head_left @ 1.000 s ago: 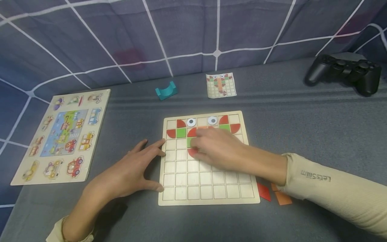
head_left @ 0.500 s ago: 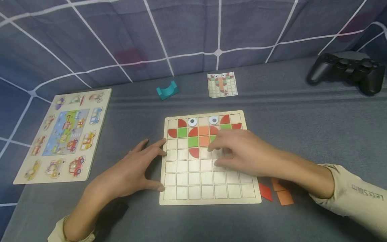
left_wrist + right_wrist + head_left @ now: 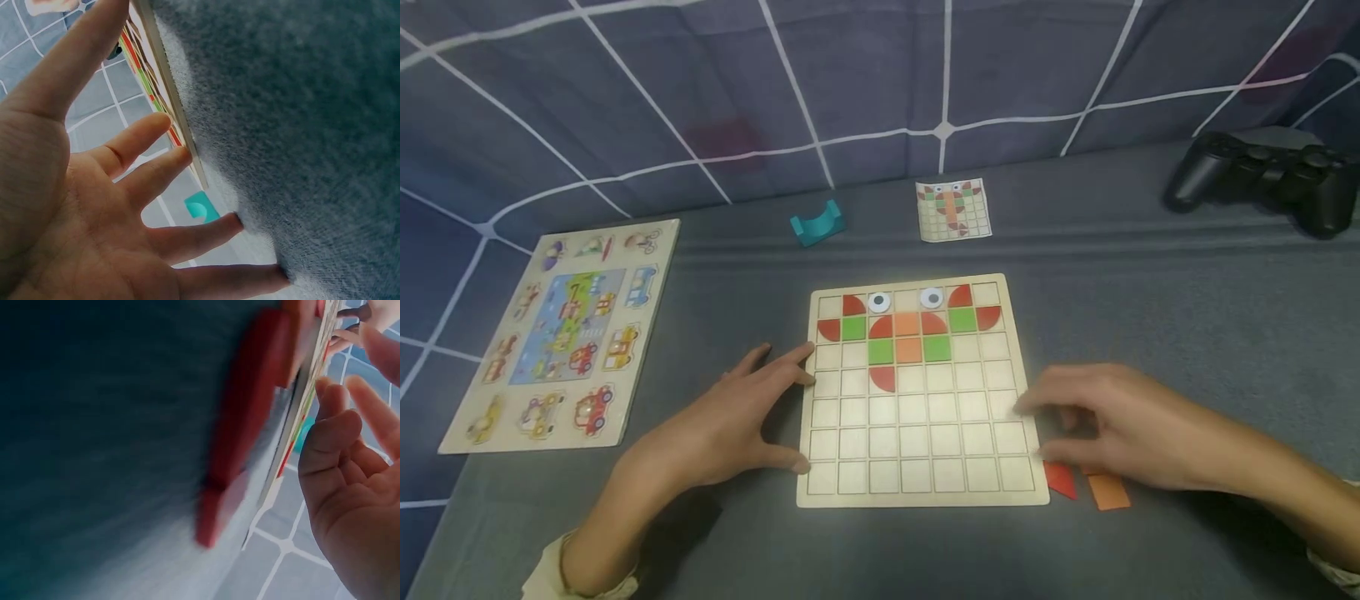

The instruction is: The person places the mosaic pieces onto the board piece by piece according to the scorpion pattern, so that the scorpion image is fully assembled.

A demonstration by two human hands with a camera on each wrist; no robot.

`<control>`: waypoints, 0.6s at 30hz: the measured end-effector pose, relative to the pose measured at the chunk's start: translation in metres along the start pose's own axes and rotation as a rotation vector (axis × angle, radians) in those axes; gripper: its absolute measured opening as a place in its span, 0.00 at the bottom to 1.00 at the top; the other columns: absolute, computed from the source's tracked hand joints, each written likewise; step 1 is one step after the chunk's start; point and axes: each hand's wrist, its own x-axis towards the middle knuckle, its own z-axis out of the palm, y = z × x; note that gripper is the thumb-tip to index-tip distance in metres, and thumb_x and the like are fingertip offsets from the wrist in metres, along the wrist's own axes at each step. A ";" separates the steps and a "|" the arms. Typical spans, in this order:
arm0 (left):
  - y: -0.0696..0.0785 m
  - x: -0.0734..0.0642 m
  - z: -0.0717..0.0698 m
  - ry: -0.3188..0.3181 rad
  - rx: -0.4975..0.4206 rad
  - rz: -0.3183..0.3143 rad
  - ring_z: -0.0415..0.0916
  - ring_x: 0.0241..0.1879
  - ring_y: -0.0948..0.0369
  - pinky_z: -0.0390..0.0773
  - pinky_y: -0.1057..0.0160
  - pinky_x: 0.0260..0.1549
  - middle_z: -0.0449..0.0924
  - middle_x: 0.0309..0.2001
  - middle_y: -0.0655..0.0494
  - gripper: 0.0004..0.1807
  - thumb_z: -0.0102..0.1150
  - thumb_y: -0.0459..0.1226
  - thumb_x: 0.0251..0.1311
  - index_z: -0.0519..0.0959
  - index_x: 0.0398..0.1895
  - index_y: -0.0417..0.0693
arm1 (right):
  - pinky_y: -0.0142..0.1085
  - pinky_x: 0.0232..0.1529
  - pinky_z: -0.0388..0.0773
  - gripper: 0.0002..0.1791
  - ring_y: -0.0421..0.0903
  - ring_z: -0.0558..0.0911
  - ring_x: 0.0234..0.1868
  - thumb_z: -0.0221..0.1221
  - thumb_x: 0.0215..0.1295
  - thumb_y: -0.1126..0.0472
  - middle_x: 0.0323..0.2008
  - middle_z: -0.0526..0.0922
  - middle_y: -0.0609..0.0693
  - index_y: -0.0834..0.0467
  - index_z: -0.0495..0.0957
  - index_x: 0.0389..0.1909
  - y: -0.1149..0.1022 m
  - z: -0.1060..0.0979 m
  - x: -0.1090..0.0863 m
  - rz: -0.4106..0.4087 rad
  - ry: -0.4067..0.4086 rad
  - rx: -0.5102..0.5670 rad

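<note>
The bench (image 3: 1187, 333) had a grey, fabric-like surface, with shallow creases (image 3: 1075, 250) running along its far edge; beyond that edge rose dark blue cloth (image 3: 880, 79) crossed by white grid lines (image 3: 943, 131), continuing past the left edge; faint reddish patches (image 3: 726, 143) marked the cloth; the light was soft and muted.

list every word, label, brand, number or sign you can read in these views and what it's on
None: no text can be read in any view.
Controller: any marks are too small and dark to read.
Puzzle: pictures only, too small to make out any lettering.
Card: a coloured pattern, no legible text.
Board: grid and shapes, no lettering visible.
</note>
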 end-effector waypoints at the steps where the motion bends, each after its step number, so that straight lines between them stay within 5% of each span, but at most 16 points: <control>1: 0.000 0.000 0.000 -0.001 -0.001 0.000 0.39 0.74 0.36 0.47 0.22 0.58 0.49 0.77 0.58 0.46 0.78 0.58 0.39 0.70 0.63 0.54 | 0.28 0.28 0.70 0.20 0.31 0.70 0.28 0.73 0.55 0.56 0.32 0.73 0.31 0.43 0.81 0.49 0.002 0.000 -0.004 0.008 -0.009 -0.001; 7: -0.002 0.001 0.002 -0.001 -0.005 -0.010 0.38 0.74 0.36 0.46 0.23 0.59 0.49 0.77 0.59 0.46 0.79 0.57 0.38 0.70 0.63 0.54 | 0.27 0.26 0.66 0.21 0.29 0.68 0.27 0.71 0.56 0.62 0.32 0.70 0.31 0.41 0.80 0.48 0.011 0.000 -0.021 0.034 -0.038 -0.087; 18: -0.003 0.001 0.002 -0.009 -0.001 -0.013 0.38 0.74 0.37 0.46 0.22 0.58 0.48 0.78 0.60 0.47 0.78 0.58 0.38 0.70 0.64 0.55 | 0.29 0.31 0.67 0.27 0.30 0.69 0.34 0.74 0.50 0.58 0.37 0.69 0.29 0.38 0.79 0.52 0.020 -0.005 -0.035 0.077 -0.114 -0.244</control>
